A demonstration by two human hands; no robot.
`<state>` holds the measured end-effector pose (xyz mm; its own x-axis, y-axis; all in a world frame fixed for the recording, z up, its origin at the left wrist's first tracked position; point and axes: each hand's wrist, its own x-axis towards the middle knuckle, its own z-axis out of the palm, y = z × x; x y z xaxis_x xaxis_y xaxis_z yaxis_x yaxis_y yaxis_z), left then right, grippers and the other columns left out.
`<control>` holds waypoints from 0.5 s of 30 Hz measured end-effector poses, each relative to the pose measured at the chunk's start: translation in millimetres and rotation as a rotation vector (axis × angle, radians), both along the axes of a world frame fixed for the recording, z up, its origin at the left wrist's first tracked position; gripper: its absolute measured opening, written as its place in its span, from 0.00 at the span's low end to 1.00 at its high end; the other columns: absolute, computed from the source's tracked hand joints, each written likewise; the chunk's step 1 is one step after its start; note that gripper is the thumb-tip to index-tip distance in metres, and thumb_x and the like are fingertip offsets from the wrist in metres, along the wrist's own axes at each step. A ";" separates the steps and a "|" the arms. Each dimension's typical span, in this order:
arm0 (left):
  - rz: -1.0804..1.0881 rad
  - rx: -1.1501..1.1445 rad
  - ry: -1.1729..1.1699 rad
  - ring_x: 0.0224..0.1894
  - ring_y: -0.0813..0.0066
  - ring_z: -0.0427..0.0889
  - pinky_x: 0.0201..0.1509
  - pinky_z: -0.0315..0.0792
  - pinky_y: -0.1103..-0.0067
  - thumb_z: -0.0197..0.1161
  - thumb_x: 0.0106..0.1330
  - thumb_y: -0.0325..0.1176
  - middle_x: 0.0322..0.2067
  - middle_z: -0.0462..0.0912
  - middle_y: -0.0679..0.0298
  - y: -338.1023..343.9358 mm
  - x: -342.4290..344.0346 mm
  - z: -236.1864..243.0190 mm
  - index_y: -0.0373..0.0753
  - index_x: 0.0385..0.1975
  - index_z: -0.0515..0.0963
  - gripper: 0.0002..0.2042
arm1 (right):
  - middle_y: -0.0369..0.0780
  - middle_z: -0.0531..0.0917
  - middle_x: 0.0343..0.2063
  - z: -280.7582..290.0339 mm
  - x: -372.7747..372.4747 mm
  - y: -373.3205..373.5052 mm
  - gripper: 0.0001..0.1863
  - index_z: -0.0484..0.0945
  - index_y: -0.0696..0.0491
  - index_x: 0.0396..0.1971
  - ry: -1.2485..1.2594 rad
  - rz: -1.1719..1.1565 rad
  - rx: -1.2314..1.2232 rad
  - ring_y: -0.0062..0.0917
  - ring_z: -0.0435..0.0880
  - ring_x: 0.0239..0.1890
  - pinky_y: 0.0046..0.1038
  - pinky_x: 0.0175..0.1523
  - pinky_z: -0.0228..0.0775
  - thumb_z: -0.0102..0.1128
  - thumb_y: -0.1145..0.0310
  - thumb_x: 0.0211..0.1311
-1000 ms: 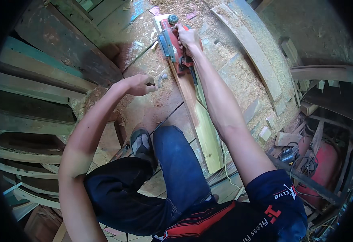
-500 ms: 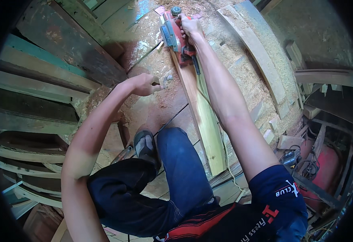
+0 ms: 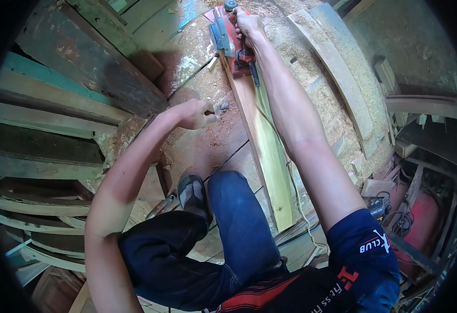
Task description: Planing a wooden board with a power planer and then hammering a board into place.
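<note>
My right hand (image 3: 250, 26) is wrapped round the handle of a red and blue-grey electric hand planer (image 3: 237, 61). The planer rests on the far part of a long, pale wooden board (image 3: 270, 161), which slants from the far middle toward my right knee. A cable leaves the planer's rear and runs along the board. To the left of the board, my left hand (image 3: 196, 113) hangs above the floor with its fingers loosely curled and nothing visible in them. A small greyish lump (image 3: 224, 106) lies just beyond its fingertips.
Curved wooden pieces (image 3: 338, 73) lie among shavings on the right. Stacked timber (image 3: 40, 203) and a thick beam (image 3: 90, 57) line the left. A pale cord (image 3: 304, 227) trails beside the board's near end. My shoe (image 3: 192, 195) stands left of the board.
The planer, with my right hand on it, has slid slightly farther away along the board. My left hand keeps its curled pose, while the whole view has shifted a little.
</note>
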<state>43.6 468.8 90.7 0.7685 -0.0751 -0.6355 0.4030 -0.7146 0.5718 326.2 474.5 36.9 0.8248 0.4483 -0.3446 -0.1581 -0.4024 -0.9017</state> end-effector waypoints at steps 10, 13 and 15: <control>-0.020 -0.053 -0.011 0.45 0.52 0.80 0.49 0.72 0.66 0.52 0.68 0.47 0.39 0.81 0.46 14.7 -6.9 -18.9 0.34 0.47 0.75 0.21 | 0.35 0.74 0.11 56.9 -16.6 7.4 0.19 0.83 0.55 0.23 0.083 0.027 0.130 0.18 0.72 0.13 0.21 0.17 0.65 0.58 0.52 0.55; 0.014 -0.055 0.009 0.43 0.48 0.80 0.48 0.73 0.63 0.52 0.67 0.47 0.37 0.81 0.43 14.0 -2.4 -1.3 0.32 0.44 0.78 0.21 | 0.35 0.74 0.11 45.1 2.6 24.3 0.20 0.83 0.55 0.22 0.112 -0.007 0.131 0.18 0.72 0.13 0.22 0.17 0.65 0.58 0.52 0.56; -0.032 -0.026 -0.021 0.41 0.48 0.80 0.47 0.73 0.63 0.52 0.67 0.46 0.36 0.81 0.43 10.2 2.9 -11.9 0.33 0.42 0.78 0.20 | 0.32 0.70 0.11 25.6 33.3 35.0 0.20 0.74 0.53 0.20 0.053 0.130 0.086 0.15 0.65 0.09 0.20 0.13 0.58 0.53 0.51 0.60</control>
